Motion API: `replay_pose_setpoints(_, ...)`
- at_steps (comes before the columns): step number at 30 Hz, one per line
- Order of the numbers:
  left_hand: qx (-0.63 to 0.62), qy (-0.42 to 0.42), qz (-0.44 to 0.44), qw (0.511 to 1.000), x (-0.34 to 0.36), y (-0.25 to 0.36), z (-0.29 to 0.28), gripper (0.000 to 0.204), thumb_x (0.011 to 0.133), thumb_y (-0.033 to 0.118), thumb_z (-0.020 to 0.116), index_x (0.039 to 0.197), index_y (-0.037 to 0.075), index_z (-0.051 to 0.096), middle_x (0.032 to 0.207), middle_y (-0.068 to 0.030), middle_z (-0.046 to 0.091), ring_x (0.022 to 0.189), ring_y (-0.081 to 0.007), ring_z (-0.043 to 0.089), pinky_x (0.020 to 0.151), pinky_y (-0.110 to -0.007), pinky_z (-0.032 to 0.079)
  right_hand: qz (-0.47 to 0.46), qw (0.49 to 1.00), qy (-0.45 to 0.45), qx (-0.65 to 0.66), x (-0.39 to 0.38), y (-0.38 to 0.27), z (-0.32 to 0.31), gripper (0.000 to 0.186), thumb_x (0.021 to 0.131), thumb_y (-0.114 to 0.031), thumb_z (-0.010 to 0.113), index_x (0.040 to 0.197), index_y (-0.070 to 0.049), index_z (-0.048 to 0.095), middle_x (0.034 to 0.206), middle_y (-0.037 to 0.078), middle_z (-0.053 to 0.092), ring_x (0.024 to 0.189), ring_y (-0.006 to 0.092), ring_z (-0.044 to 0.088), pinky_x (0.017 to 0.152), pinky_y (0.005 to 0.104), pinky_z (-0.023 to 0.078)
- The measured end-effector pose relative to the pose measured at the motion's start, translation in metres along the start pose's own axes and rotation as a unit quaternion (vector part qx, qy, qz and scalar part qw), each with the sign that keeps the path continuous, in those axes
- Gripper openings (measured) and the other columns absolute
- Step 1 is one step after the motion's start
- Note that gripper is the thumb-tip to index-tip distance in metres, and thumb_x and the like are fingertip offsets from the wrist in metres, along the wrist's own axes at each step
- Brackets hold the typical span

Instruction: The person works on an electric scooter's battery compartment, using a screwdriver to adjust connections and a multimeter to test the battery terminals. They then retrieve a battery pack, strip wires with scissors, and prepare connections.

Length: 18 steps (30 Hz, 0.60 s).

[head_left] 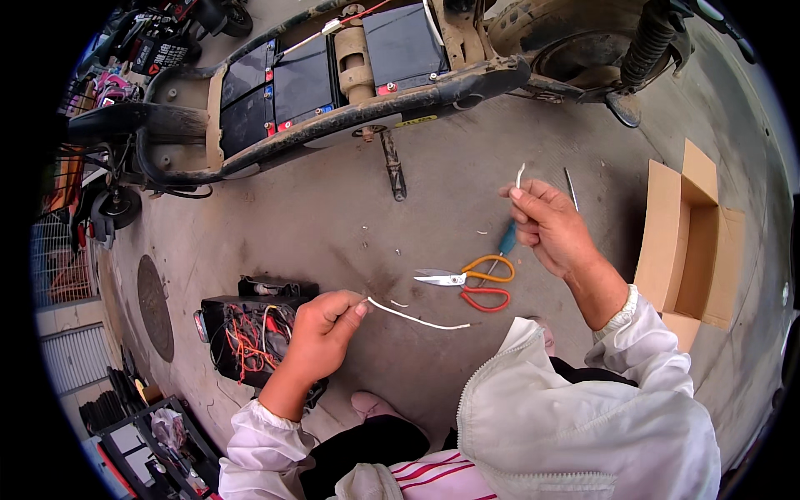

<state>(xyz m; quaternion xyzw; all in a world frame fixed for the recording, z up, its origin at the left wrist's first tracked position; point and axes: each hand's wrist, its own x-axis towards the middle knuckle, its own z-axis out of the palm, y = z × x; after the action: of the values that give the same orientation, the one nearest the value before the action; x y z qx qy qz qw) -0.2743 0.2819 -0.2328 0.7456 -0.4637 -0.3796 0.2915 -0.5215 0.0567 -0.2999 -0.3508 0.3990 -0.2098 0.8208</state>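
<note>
Between the thumb and fingertips of my left hand [323,337], one end of a thin white wire [417,319] is pinched. The wire runs off to the right, and its far end looks dark and bare. My right hand [552,231] is raised further right, its fingers closed on a short white wire piece [520,176] that sticks up from the grip. On the ground between the hands lie scissors [465,280], with one orange and one red handle, blades apart. A screwdriver with a teal handle [507,240] lies by them, below my right hand.
Ahead stands a scooter frame [333,129] with exposed black batteries [304,79] and a lowered kickstand [392,167]. Left of me sits a black case [221,312] with tangled red wires [250,342]. An open cardboard box [662,218] stands right, near a thin metal rod [572,190].
</note>
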Motion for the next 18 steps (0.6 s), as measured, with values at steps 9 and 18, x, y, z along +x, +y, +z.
replay_pose_setpoints(9,0.139,-0.014,0.13,0.982,0.018,0.028,0.009,0.007,0.086,0.006,0.067,0.093,0.003,0.067,0.075,-0.0134,0.062,0.071,-0.0325,0.059,0.065,-0.039,0.047,-0.048,0.911,-0.271,-0.307,-0.019,0.032,0.084,0.024,0.089,-0.018,0.068,0.104,-0.001,0.07,0.097,0.012,0.07,0.081,0.0175,0.064,0.072,0.0338,0.049)
replay_pose_setpoints(18,-0.068,-0.038,-0.063,0.995,0.014,0.03,0.026,0.015,0.094,0.015,0.062,0.095,0.0,0.065,0.073,-0.0063,0.06,0.066,-0.0178,0.054,0.062,-0.032,0.044,-0.267,0.867,-0.201,-0.369,-0.018,0.044,0.082,0.011,0.08,-0.006,0.072,0.086,-0.003,0.062,0.08,0.007,0.056,0.073,0.0213,0.056,0.062,0.0343,0.043)
